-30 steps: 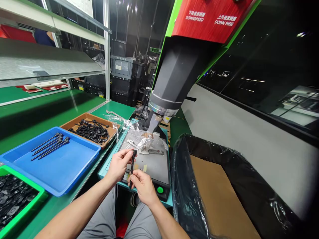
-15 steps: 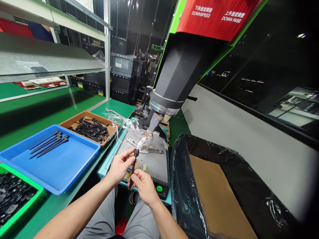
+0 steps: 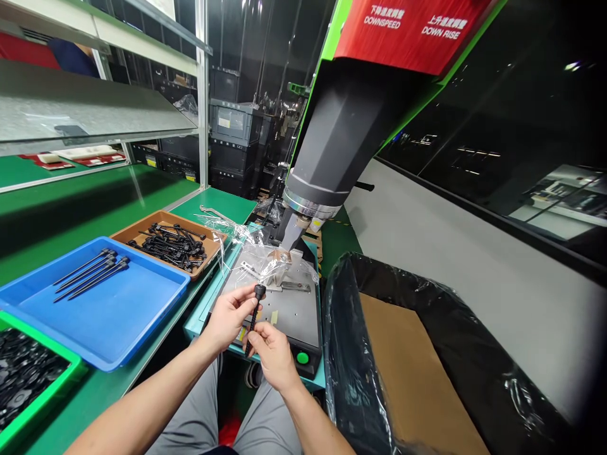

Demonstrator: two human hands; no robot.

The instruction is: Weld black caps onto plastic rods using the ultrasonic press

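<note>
Both my hands hold one thin black rod [image 3: 254, 314] with a round knob at its top, upright over the grey base plate [image 3: 290, 316] of a press. My left hand [image 3: 229, 314] pinches the rod near the knob. My right hand [image 3: 271, 354] pinches its lower end. Above the plate hangs the grey head of the machine [image 3: 332, 139], and crumpled clear plastic film [image 3: 265, 262] lies under its tip.
A blue tray [image 3: 109, 309] holds several finished black rods. A brown tray [image 3: 142, 230] holds a pile of black parts, and a green bin [image 3: 42, 395] holds black round pieces. A box lined with black plastic [image 3: 427, 366] stands at right. A green button [image 3: 300, 357] sits on the machine's front.
The rod has tilted slightly and its knob end has risen a little between my fingers. The view has shifted slightly; nothing else moved.
</note>
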